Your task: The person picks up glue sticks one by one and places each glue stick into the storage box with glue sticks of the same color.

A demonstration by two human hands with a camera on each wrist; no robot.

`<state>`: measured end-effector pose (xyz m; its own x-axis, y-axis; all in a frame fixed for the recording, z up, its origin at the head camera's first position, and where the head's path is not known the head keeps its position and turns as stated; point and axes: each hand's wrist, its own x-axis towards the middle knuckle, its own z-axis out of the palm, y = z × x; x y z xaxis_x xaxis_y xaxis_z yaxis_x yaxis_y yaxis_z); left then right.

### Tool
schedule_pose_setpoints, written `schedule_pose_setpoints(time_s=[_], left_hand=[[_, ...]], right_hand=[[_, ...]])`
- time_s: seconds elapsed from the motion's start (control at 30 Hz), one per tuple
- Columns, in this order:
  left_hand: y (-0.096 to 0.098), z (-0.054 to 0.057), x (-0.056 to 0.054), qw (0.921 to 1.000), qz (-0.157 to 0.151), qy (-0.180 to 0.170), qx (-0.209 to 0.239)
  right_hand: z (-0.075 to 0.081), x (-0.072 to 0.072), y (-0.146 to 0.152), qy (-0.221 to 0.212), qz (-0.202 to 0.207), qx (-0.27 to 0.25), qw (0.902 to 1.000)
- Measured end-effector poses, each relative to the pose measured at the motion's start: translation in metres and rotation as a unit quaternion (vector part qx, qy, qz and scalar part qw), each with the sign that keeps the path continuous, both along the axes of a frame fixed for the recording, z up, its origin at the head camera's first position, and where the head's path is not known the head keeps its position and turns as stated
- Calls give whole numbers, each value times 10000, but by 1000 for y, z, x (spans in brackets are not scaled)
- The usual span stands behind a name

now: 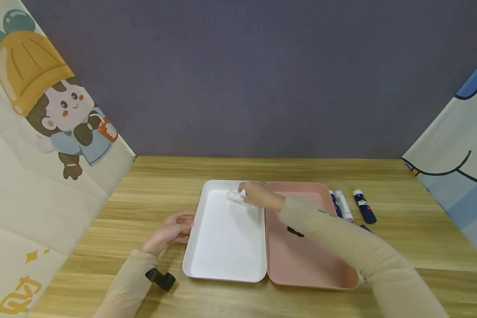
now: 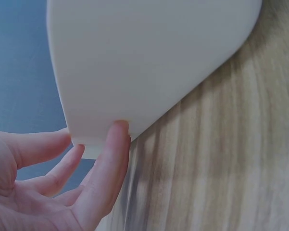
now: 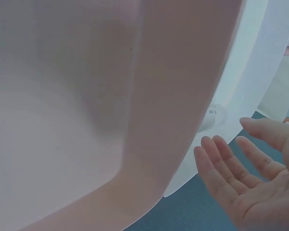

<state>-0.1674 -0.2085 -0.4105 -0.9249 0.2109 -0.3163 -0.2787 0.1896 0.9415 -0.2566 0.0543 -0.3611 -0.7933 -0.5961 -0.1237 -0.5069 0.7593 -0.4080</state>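
Left hand: my left hand (image 1: 170,229) rests on the desk (image 1: 151,185), its relaxed fingers (image 2: 110,159) touching the near left edge of the white tray (image 1: 222,260).
Right hand: my right hand (image 1: 256,194) reaches across the pink tray (image 1: 302,260); fingers straight and loose, holding nothing.
Clear tube: a small clear tube (image 1: 238,198) lies in the white tray just under my right fingertips, apparently set down.
Done: as I judge it, one item is in the white tray.
Left: three glue sticks (image 1: 343,205) lie on the desk beyond my right forearm, outside both trays.
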Motion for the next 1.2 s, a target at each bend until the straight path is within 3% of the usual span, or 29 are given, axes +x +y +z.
schedule_pose_setpoints(time_s=[0.13, 0.4, 0.7, 0.83, 1.2], left_hand=[[-1, 3, 2, 9997, -143, 153, 144], [4, 3, 0, 9995, 218, -122, -171], [2, 3, 0, 9998, 70, -136, -126], [3, 5, 1, 9998, 90, -128, -96], [2, 4, 0, 9994, 220, -216, -165]], right_hand=[[0, 3, 5, -5, 100, -311, 9995], [5, 12, 17, 319, 270, -428, 9982], [13, 21, 35, -76, 28, -541, 9985], [14, 23, 46, 220, 195, -604, 9977], [19, 36, 77, 148, 317, -1397, 9896]])
